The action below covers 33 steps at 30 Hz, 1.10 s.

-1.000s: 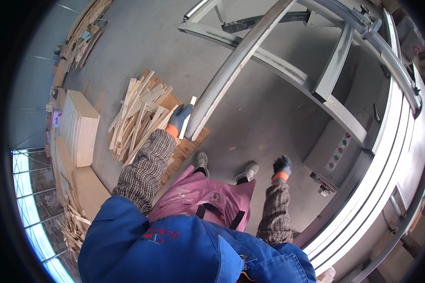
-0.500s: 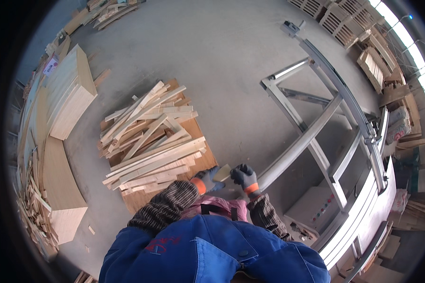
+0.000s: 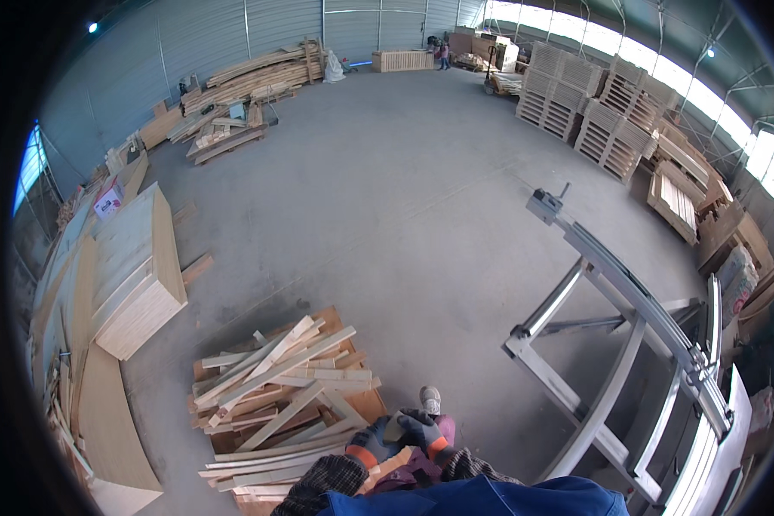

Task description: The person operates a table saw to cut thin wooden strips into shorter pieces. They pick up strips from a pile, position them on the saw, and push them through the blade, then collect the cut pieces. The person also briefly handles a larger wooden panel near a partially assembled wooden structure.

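Note:
Both gloved hands are close together in front of my body at the lower middle. My left hand [image 3: 371, 442], in a grey glove with an orange cuff, is closed on a small flat yellowish-grey piece [image 3: 394, 428]. Against the piece's other side is my right hand [image 3: 422, 431], in a matching glove with its fingers curled in. What the piece is made of cannot be made out. Just left of the hands lies a pile of loose wooden strips [image 3: 288, 387] on a brown board [image 3: 371, 402].
A metal sliding frame [image 3: 611, 344] stands on the right. Stacked wooden sheets [image 3: 138, 275] line the left side. Pallets [image 3: 568, 90] are piled at the far right, and timber [image 3: 258, 77] lies by the back wall. My shoe [image 3: 430, 399] shows beyond the hands.
My view has tipped up, bringing in the far walls and shifting everything lower. My right hand, formerly a little apart from the piece, now meets it beside my left hand.

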{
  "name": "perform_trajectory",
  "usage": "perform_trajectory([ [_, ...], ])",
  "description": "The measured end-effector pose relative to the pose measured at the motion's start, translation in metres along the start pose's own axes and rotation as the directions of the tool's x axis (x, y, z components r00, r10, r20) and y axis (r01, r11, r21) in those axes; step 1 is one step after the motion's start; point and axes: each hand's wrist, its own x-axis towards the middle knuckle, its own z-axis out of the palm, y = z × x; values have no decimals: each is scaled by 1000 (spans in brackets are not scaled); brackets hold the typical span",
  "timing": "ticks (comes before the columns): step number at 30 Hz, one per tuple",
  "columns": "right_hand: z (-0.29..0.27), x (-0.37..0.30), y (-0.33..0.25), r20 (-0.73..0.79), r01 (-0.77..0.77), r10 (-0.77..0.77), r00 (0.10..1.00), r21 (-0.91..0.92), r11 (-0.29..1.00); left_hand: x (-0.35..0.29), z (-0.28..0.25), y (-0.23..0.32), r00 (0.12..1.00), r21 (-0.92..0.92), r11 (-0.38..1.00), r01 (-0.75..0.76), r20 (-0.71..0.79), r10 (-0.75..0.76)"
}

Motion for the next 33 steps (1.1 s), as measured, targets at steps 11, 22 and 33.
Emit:
perform_trajectory([
  [11, -25, 296, -215, 242, -129, 104, 965, 90, 988, 331, -129, 30, 982, -587, 806, 69, -105, -160],
  [22, 18, 508, -331, 218, 369, -319, 922, -247, 896, 525, -170, -136, 977, 288, 953, 92, -213, -30],
  [33, 33, 771, -563, -128, 207, -210, 969, -36, 978, 841, -331, -183, 999, -256, 966, -45, -14, 43],
])
